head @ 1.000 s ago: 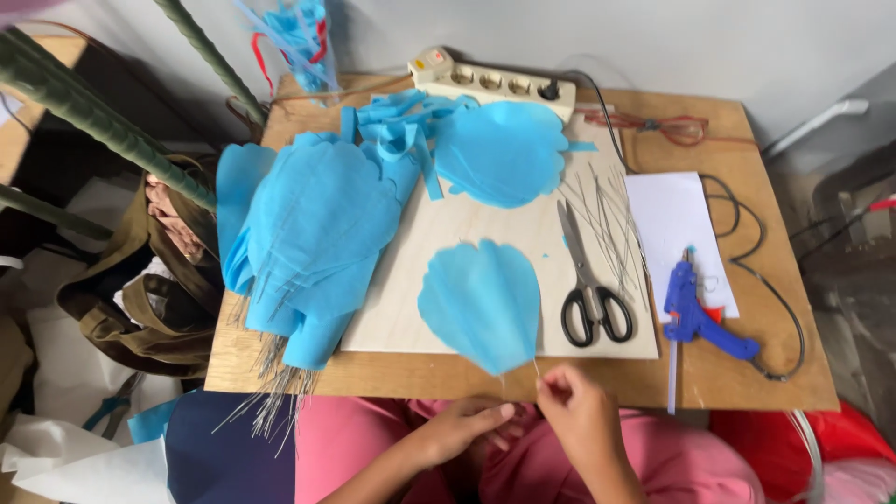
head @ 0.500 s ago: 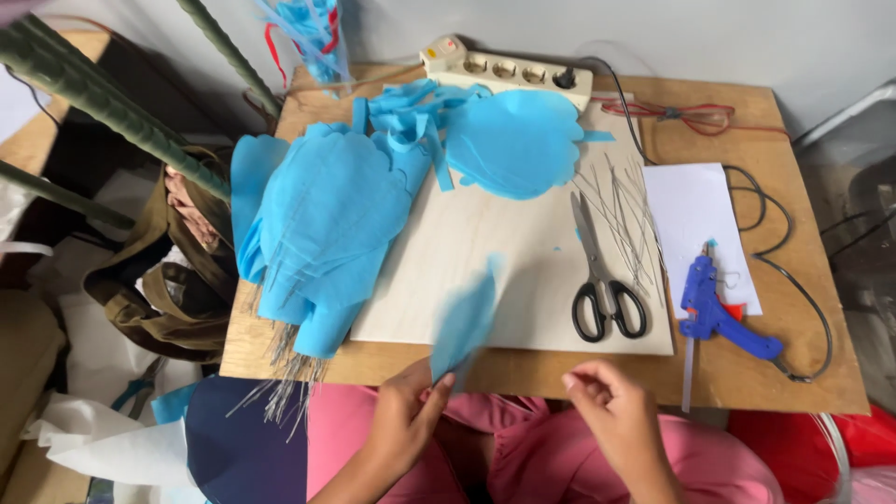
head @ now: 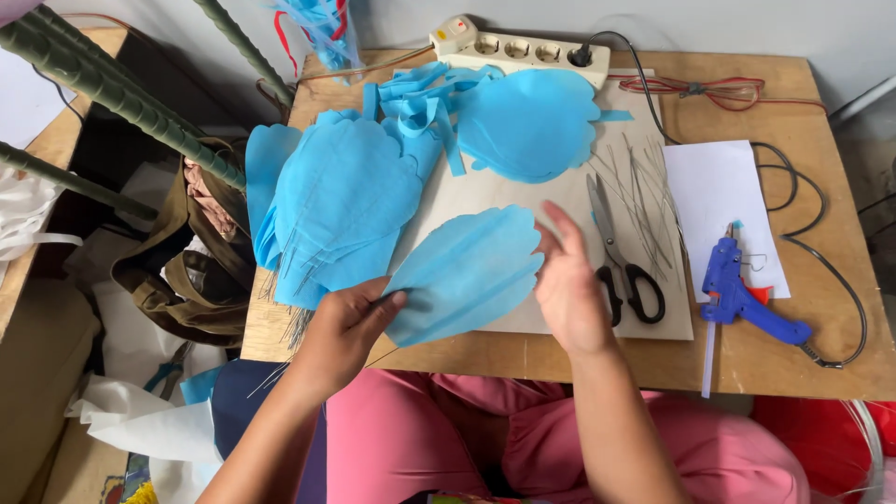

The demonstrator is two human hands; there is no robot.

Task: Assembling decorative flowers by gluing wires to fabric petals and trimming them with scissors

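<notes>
The blue petal (head: 467, 273) is a scallop-edged piece of thin, ribbed material, fanning wide at its upper right and narrowing to a point at its lower left. It lies tilted over the pale board's front edge, its narrow end pinched.

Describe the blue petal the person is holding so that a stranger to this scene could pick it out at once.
On the wooden table, find the pale board. At its near edge, the left hand pinches one scalloped blue petal. Unlike the piled petals to its left, it is single and held.
</notes>
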